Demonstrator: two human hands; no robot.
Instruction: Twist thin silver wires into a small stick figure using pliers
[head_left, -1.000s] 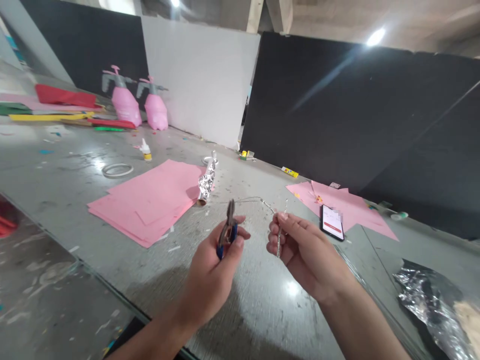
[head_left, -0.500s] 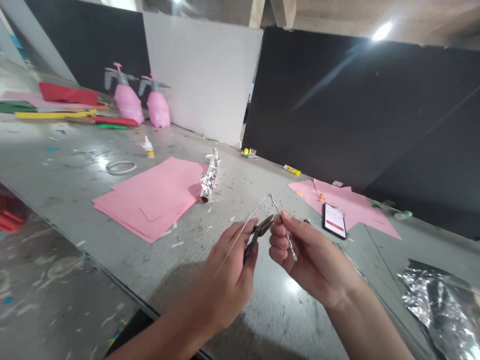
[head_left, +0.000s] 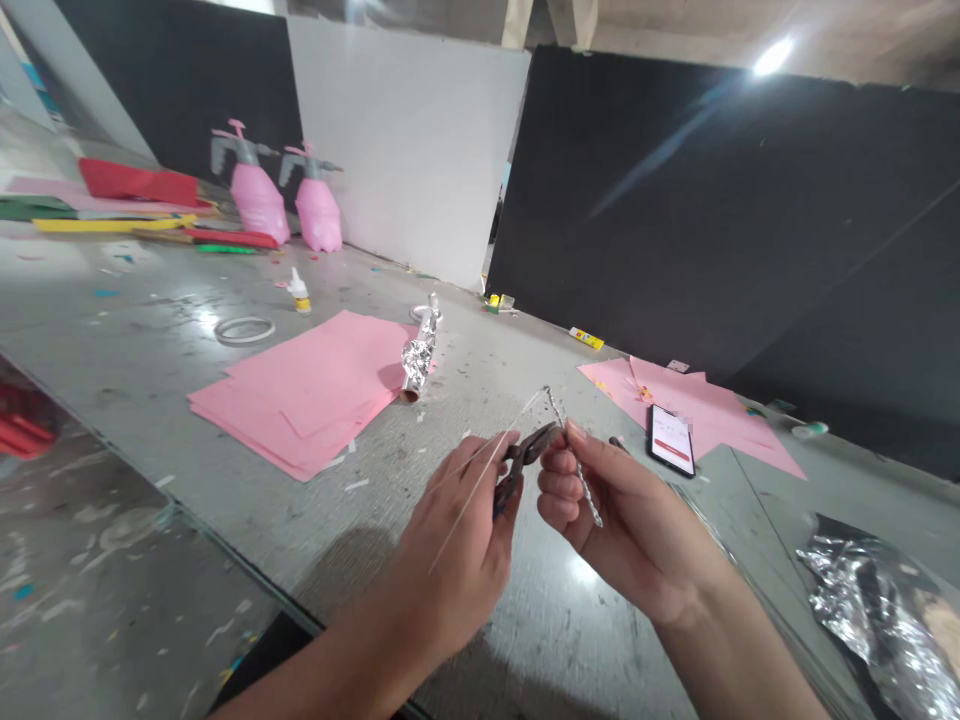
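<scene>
My left hand [head_left: 469, 520] is closed around the handles of a pair of pliers [head_left: 531, 447], whose jaws point right. Pinched between the thumb and fingers of my right hand [head_left: 607, 490] is a twisted, silvery wire [head_left: 589, 492], its lower end sticking out below the fingers. The tips of the pliers meet the wire by my right thumb; whether they grip it I cannot tell. From the wire's bent top, a thin straight strand [head_left: 480, 478] runs down to the left, across the back of my left hand. The plier handles are mostly hidden in my palm.
Pink paper sheets [head_left: 300, 390] lie left, with a foil roll [head_left: 421, 350] at their edge. A phone [head_left: 670, 440] rests by more pink paper [head_left: 720, 415] on the right. Crumpled foil [head_left: 862, 600] lies at lower right. Pink spray bottles [head_left: 259, 200] stand at the back left.
The plier jaws have moved slightly right and up, closer to the wire at my right thumb, and look more closed. My right hand keeps its pinch on the wire.
</scene>
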